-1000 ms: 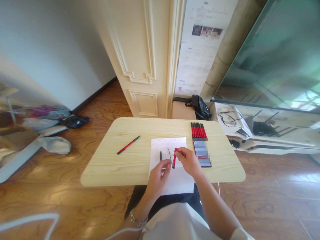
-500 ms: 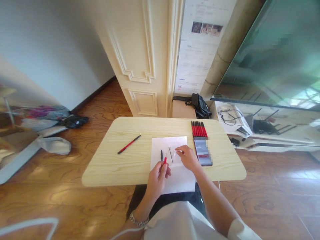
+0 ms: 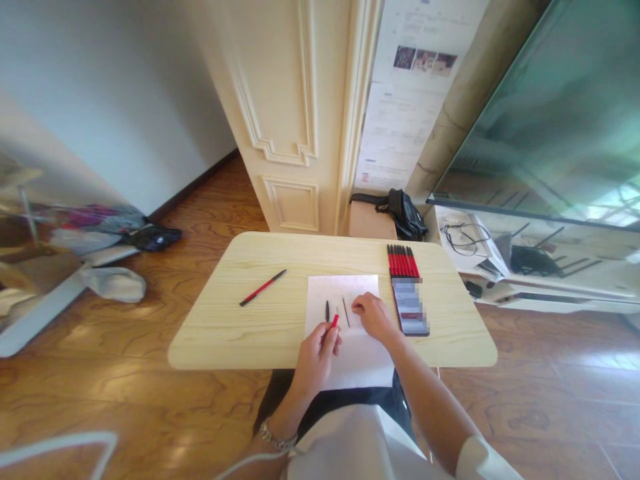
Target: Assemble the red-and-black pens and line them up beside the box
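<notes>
My left hand point(image 3: 315, 353) is closed around a red pen barrel point(image 3: 335, 321), whose end sticks up past the thumb. Beyond it, a short black pen part point(image 3: 327, 311) and a thin dark refill point(image 3: 345, 312) lie on a white sheet of paper point(image 3: 363, 363). Between those two is a small, pale, slim piece point(image 3: 337, 311), too faint to name. Over the paper's right side, my right hand point(image 3: 375, 317) has its fingertips pinched together just right of the refill. Whatever is between them is hidden.
A red and black pen point(image 3: 263, 288) lies on the left of the wooden table point(image 3: 210, 333). Several similar pens point(image 3: 404, 262) stand in a row at the back right, above a phone point(image 3: 410, 313). A black bag point(image 3: 407, 213) rests behind the table.
My right fingertips have drawn closer together beside the refill. My left hand keeps its hold on the red barrel. The whole view has shifted slightly.
</notes>
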### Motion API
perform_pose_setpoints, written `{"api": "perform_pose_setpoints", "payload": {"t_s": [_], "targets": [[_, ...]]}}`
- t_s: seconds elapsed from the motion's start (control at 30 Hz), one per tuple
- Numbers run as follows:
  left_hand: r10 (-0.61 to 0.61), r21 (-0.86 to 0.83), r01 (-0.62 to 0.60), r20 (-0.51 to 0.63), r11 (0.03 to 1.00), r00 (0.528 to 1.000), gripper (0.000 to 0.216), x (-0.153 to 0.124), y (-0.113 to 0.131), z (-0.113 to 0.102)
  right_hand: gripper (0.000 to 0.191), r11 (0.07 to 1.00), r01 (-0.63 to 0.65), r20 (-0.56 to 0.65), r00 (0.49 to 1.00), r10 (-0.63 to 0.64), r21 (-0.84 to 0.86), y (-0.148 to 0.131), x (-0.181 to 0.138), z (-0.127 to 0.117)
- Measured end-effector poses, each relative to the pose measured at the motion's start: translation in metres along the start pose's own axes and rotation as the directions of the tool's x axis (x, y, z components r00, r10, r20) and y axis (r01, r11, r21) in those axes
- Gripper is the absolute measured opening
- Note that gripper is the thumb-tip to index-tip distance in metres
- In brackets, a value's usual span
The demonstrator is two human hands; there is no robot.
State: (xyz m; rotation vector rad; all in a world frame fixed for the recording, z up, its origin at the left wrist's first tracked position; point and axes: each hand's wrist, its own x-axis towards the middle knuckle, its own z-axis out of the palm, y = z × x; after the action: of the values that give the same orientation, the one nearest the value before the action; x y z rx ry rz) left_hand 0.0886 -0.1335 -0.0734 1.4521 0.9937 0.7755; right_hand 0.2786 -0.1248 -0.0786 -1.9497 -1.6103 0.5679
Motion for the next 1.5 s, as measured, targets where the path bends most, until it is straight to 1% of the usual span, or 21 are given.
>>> {"api": "perform_pose_setpoints", "payload": {"t_s": [0.07, 0.17, 0.27, 0.43, 0.6, 0.8, 0.93, 1.23, 1.37, 1.43, 1.5], "targets": [[0.008, 0.037, -0.009, 0.012, 0.999, 1.000, 0.032, 0.000, 0.002, -0.001, 0.012, 0.993, -0.018, 0.004, 1.000, 0.018, 0.116, -0.004, -0.003, -0.007], [0.021, 0.081, -0.024, 0.038, 0.996, 0.999, 0.033, -0.001, 0.007, -0.001, 0.017, 0.958, -0.039, 0.031, 0.999, 0.032, 0.283, -0.015, -0.010, -0.020], [0.025, 0.115, -0.031, 0.053, 0.993, 0.998, 0.035, -0.002, 0.011, 0.002, 0.020, 0.936, -0.017, 0.029, 1.000, 0.008, 0.350, -0.029, -0.019, -0.033], [0.047, 0.156, -0.056, 0.062, 0.986, 0.997, 0.033, -0.004, 0.013, 0.006, 0.018, 0.945, 0.053, 0.011, 0.998, -0.060, 0.323, -0.045, -0.032, -0.044], [0.062, 0.195, -0.072, 0.060, 0.978, 0.996, 0.031, -0.006, 0.011, 0.006, 0.018, 0.956, 0.120, 0.006, 0.992, -0.126, 0.269, -0.048, -0.036, -0.046], [0.059, 0.224, -0.072, 0.063, 0.972, 0.996, 0.028, -0.006, 0.009, 0.005, 0.019, 0.971, 0.132, 0.030, 0.990, -0.141, 0.198, -0.051, -0.036, -0.052], [0.057, 0.227, -0.071, 0.066, 0.971, 0.996, 0.028, -0.006, 0.009, 0.004, 0.019, 0.962, 0.160, 0.071, 0.981, -0.179, 0.220, -0.053, -0.036, -0.053], [0.078, 0.191, -0.089, 0.064, 0.978, 0.995, 0.029, -0.008, 0.002, 0.001, 0.016, 0.939, 0.125, 0.130, 0.976, -0.174, 0.319, -0.050, -0.033, -0.048], [0.067, 0.165, -0.076, 0.063, 0.983, 0.996, 0.030, -0.007, 0.001, 0.000, 0.017, 0.927, 0.124, 0.196, 0.959, -0.204, 0.355, -0.049, -0.031, -0.049], [0.061, 0.156, -0.068, 0.050, 0.985, 0.997, 0.029, -0.007, 0.003, -0.003, 0.023, 0.931, 0.079, 0.216, 0.963, -0.164, 0.355, -0.044, -0.026, -0.046], [0.059, 0.144, -0.065, 0.041, 0.988, 0.997, 0.028, -0.007, 0.005, -0.005, 0.024, 0.953, 0.025, 0.190, 0.978, -0.086, 0.303, -0.037, -0.019, -0.037]]}}
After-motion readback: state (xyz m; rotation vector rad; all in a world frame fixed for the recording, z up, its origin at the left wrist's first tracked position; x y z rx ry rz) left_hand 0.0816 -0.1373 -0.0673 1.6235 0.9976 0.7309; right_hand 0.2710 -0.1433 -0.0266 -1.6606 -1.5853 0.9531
